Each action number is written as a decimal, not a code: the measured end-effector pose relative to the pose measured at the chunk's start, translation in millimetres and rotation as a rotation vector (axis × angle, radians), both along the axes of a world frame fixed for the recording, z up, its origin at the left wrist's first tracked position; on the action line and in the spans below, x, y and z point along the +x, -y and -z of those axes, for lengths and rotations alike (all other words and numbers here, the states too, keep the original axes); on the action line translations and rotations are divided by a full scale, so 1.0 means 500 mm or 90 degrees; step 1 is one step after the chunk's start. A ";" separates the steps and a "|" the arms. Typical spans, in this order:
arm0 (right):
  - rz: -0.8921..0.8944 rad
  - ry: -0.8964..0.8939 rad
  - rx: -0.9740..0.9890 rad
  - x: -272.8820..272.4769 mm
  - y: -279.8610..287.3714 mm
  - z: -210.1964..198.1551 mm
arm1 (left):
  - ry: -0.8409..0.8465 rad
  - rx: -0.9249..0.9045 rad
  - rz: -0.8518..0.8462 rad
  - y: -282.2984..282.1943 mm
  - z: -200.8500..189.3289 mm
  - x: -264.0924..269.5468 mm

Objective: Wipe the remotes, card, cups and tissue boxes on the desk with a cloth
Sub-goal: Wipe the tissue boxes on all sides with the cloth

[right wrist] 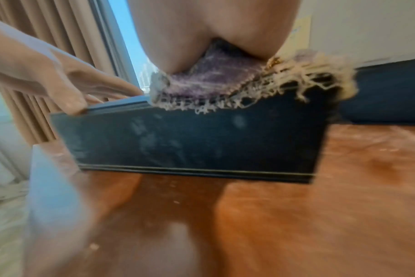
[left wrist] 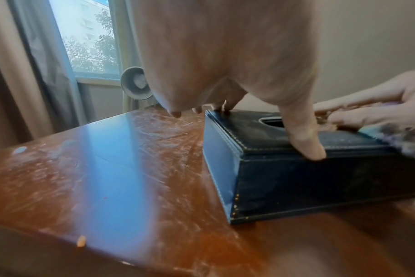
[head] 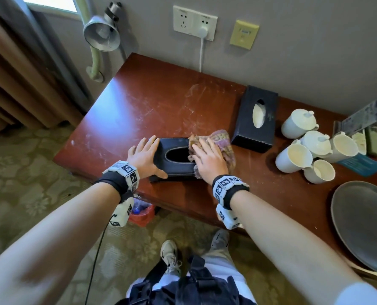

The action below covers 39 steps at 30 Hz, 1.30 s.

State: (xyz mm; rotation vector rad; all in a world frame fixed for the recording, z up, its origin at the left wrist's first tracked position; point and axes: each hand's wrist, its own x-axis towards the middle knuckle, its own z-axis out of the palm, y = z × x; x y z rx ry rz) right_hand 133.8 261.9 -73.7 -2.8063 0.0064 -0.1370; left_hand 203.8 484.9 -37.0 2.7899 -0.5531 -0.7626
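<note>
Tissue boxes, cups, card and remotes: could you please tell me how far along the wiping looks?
Nothing is plainly finished. In hand: the right hand presses the cloth on the near tissue box, steadied by the left hand. Its front side still shows smudges in the right wrist view. Apparently left: the far tissue box, the cups and the card. Remotes cannot be made out clearly.

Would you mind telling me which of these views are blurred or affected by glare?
Head view: mostly sharp, window glare on the desk. Left wrist view: a blue reflection streaks the desk, near edge soft. Right wrist view: motion blur smears the cloth and tissue box.
</note>
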 end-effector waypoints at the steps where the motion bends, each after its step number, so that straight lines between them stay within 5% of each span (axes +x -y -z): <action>1: -0.001 0.042 -0.004 -0.008 0.022 0.002 | 0.008 0.006 0.014 -0.005 0.002 0.002; 10: 0.203 0.149 0.107 -0.058 0.008 0.027 | 0.054 0.011 0.107 -0.015 0.009 -0.017; 15: 0.068 0.186 0.056 -0.083 -0.147 0.050 | 0.042 -0.027 0.093 -0.018 0.015 -0.019; 19: 0.042 0.183 0.012 -0.102 -0.067 0.054 | 0.035 -0.049 0.088 -0.021 0.018 -0.015; 22: 0.113 0.174 0.023 -0.118 0.033 0.050 | 0.035 -0.063 0.079 -0.022 0.019 -0.017; 29: 0.410 0.220 0.343 -0.079 0.109 -0.073 | 0.022 -0.092 0.001 -0.037 0.029 -0.030; 33: 0.304 0.064 0.412 -0.024 0.083 -0.069 | 0.018 -0.107 -0.005 -0.042 0.033 -0.032; 36: 0.215 -0.089 0.234 0.001 0.078 -0.027 | 0.011 -0.136 -0.035 -0.048 0.038 -0.041; 39: 0.258 -0.149 0.122 0.017 0.065 -0.022 | -0.006 -0.168 -0.081 -0.049 0.037 -0.045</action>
